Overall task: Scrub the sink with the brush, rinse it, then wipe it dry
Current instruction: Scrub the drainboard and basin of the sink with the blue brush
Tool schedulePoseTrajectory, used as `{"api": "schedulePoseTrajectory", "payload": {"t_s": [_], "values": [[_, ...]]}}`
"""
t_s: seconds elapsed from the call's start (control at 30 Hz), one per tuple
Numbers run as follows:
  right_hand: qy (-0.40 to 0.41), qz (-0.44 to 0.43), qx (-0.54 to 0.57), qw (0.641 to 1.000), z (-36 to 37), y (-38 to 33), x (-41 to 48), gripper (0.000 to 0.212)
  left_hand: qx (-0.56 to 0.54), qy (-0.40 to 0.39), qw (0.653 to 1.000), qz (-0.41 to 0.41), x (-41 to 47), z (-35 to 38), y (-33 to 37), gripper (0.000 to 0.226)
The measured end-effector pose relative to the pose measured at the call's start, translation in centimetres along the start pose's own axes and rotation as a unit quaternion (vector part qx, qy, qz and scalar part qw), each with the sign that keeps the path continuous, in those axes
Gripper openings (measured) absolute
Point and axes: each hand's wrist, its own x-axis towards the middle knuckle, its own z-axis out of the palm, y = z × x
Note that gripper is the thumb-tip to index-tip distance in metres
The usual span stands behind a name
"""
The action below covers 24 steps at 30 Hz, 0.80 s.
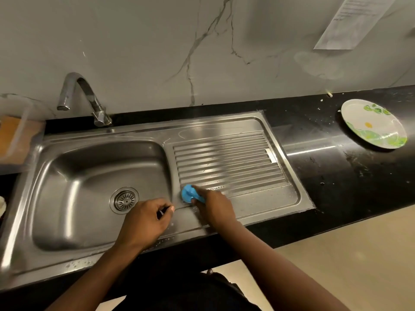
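The right hand (213,206) grips the blue brush (188,193) at the near-left corner of the sink's (74,171) drainboard (224,158) — the left hand (146,218), curled, rests on the front rim — whether it pinches anything, I cannot tell.

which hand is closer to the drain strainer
Left. The left hand is just right of the drain strainer; the right hand is farther right on the drainboard, gripping the blue brush.

Before you: grey marble-look wall panel (157,41) with dark veins, a white printed paper sheet (345,21) fixed at its upper right. Along it: glossy black stone countertop (336,167), speckled, reflecting a light streak. Under you: pale beige smooth floor (336,254).
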Motion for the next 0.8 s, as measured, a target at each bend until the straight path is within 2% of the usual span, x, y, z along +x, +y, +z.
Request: {"api": "schedulePoseTrajectory", "payload": {"t_s": [0.13,0.2,0.4,0.53,0.7,0.8], "values": [[0.051,0.103,0.024,0.993,-2.1,3.5,0.5,0.048,-0.005,0.003,1.0,-0.004,-0.2,0.1,0.0,0.011],[0.069,0.115,0.042,0.99,-2.0,2.6,0.4,0.047,-0.002,0.002,1.0,-0.009,-0.3,0.1,0.0,0.011],[0.016,0.007,0.008,1.0,2.4,-5.0,0.0,0.051,0.01,-0.016,1.0,-0.002,-0.5,0.4,0.1,0.022],[-0.021,-0.066,-0.017,0.997,2.3,-3.6,-1.6,0.053,0.012,-0.02,1.0,0.004,-0.1,0.4,0.5,0.011],[0.03,0.056,0.013,0.998,-1.9,5.0,-1.7,0.051,0.011,-0.012,1.0,-0.001,0.0,0.4,0.5,0.011],[0.082,0.097,0.049,0.991,-3.6,6.7,-1.0,0.048,0.008,-0.015,1.0,0.0,-0.1,0.5,0.5,0.011]]}}
